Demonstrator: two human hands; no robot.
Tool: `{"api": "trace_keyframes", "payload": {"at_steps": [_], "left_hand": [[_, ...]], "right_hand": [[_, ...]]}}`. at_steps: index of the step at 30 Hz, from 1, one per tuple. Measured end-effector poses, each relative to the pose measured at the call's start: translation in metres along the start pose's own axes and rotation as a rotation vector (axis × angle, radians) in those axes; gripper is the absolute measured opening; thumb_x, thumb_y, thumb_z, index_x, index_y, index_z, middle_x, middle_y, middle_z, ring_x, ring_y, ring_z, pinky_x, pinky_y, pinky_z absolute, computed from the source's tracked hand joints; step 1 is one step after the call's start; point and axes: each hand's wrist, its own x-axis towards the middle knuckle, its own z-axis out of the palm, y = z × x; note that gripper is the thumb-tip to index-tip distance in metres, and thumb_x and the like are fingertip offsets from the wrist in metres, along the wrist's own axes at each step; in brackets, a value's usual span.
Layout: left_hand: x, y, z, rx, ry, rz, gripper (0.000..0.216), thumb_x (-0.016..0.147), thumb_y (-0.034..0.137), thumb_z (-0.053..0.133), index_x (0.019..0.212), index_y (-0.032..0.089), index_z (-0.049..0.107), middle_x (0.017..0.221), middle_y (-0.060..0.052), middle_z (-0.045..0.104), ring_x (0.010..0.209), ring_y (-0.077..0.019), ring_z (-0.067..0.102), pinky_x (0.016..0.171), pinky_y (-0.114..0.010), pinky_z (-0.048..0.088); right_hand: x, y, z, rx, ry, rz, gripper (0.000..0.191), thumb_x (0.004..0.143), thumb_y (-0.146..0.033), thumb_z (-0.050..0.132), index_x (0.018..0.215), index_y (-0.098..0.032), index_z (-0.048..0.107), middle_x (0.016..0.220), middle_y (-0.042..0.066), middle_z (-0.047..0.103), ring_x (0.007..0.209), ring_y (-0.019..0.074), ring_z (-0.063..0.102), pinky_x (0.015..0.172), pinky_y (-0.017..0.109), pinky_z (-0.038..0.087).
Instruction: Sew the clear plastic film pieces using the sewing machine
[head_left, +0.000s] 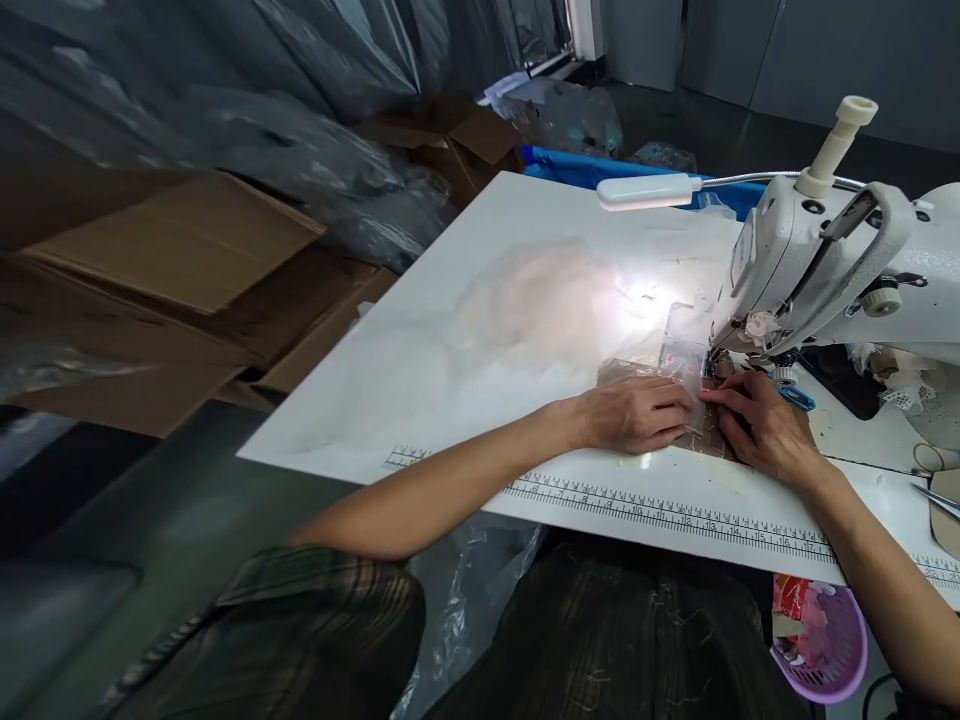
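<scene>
Just in front of the needle of a white sewing machine [772, 255], a person's two bare hands rest on a thin brown sheet [705, 440]. The left hand [637, 413] lies palm down, fingers close together and bent, tips at the edge of a clear piece [681, 362] with small pinkish marks, which lies on the sheet. The right hand [761, 425] is on the other side, fingers bent and tips near the needle; whether either hand pinches anything, I cannot tell. Just beyond the right hand is a blue-handled tool [796, 397], with white lace [909, 388] farther right. A lamp [649, 192] lights the white table [420, 380], which has a printed ruler [637, 510] along its near edge. Below the table, at right, is a purple basket [853, 650]; an open cardboard box [180, 245] stands at far left.
</scene>
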Motion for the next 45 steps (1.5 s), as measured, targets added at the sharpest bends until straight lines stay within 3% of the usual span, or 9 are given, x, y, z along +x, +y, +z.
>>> {"api": "trace_keyframes", "payload": {"at_steps": [3,8,12,16,22,26,32,39,45], "left_hand": [[0.000,-0.002,0.001,-0.072,0.065,-0.020,0.025,0.097,0.019,0.047,0.091,0.018,0.071,0.099,-0.007,0.074,0.085,-0.0142,0.067,0.078,-0.032,0.058],[0.003,-0.002,0.000,-0.293,0.295,-0.243,0.026,0.099,0.025,0.047,0.092,0.014,0.070,0.093,-0.008,0.075,0.085,-0.0105,0.069,0.074,-0.024,0.060],[0.003,0.002,-0.002,-0.374,0.395,-0.324,0.024,0.098,0.026,0.050,0.092,0.014,0.070,0.092,-0.007,0.075,0.083,-0.0099,0.070,0.072,-0.023,0.060],[0.003,0.000,-0.001,-0.332,0.350,-0.248,0.025,0.098,0.024,0.048,0.094,0.013,0.070,0.094,-0.008,0.075,0.085,-0.0108,0.070,0.072,-0.023,0.059],[0.002,-0.005,0.004,-0.105,0.139,-0.006,0.025,0.091,0.014,0.047,0.094,0.018,0.071,0.096,-0.004,0.076,0.083,-0.0146,0.066,0.075,-0.031,0.055],[0.001,-0.003,0.005,0.011,0.163,0.045,0.020,0.094,0.021,0.051,0.092,0.019,0.071,0.097,-0.003,0.075,0.081,-0.0156,0.064,0.073,-0.031,0.051],[-0.001,-0.003,0.007,0.111,0.159,0.065,0.017,0.095,0.022,0.053,0.092,0.020,0.070,0.102,-0.001,0.075,0.082,-0.0140,0.064,0.075,-0.031,0.048],[-0.001,-0.004,0.007,0.081,0.272,0.068,0.017,0.095,0.019,0.052,0.094,0.019,0.069,0.098,-0.002,0.075,0.082,-0.0139,0.064,0.074,-0.029,0.050],[-0.002,-0.006,0.006,0.065,0.250,0.060,0.020,0.094,0.017,0.049,0.091,0.018,0.069,0.096,-0.004,0.075,0.077,-0.0132,0.063,0.069,-0.029,0.051]], "right_hand": [[0.000,-0.001,0.000,0.003,0.016,0.007,0.032,0.093,-0.022,0.046,0.112,-0.023,0.072,0.105,0.012,0.064,0.098,0.0252,0.061,0.081,0.043,0.057],[-0.002,-0.006,-0.008,0.121,0.039,0.102,0.030,0.090,-0.019,0.046,0.104,-0.025,0.071,0.102,0.007,0.068,0.095,0.0219,0.065,0.083,0.041,0.057],[-0.003,-0.015,-0.010,0.219,-0.021,-0.014,0.029,0.087,-0.016,0.048,0.100,-0.023,0.073,0.094,0.006,0.067,0.087,0.0191,0.065,0.079,0.037,0.057],[-0.002,-0.019,-0.007,0.161,-0.094,-0.093,0.032,0.085,-0.015,0.050,0.102,-0.022,0.076,0.096,0.009,0.063,0.091,0.0208,0.063,0.080,0.039,0.056],[-0.002,-0.009,-0.009,0.249,-0.084,-0.054,0.033,0.086,-0.015,0.047,0.093,-0.023,0.078,0.096,0.007,0.065,0.088,0.0172,0.065,0.081,0.035,0.057],[-0.003,-0.006,-0.009,0.142,0.003,0.039,0.037,0.087,-0.015,0.045,0.104,-0.025,0.076,0.097,0.006,0.067,0.087,0.0180,0.065,0.077,0.035,0.057],[-0.004,-0.006,-0.003,-0.046,-0.019,0.021,0.038,0.088,-0.014,0.046,0.112,-0.022,0.075,0.101,0.010,0.065,0.086,0.0205,0.063,0.073,0.035,0.058],[-0.005,-0.003,-0.002,0.013,-0.023,0.059,0.041,0.089,-0.015,0.046,0.119,-0.025,0.071,0.103,0.009,0.064,0.091,0.0206,0.062,0.079,0.036,0.057],[-0.007,-0.002,0.000,0.041,-0.017,0.075,0.040,0.089,-0.016,0.046,0.119,-0.027,0.072,0.104,0.008,0.064,0.095,0.0206,0.061,0.083,0.038,0.055]]}}
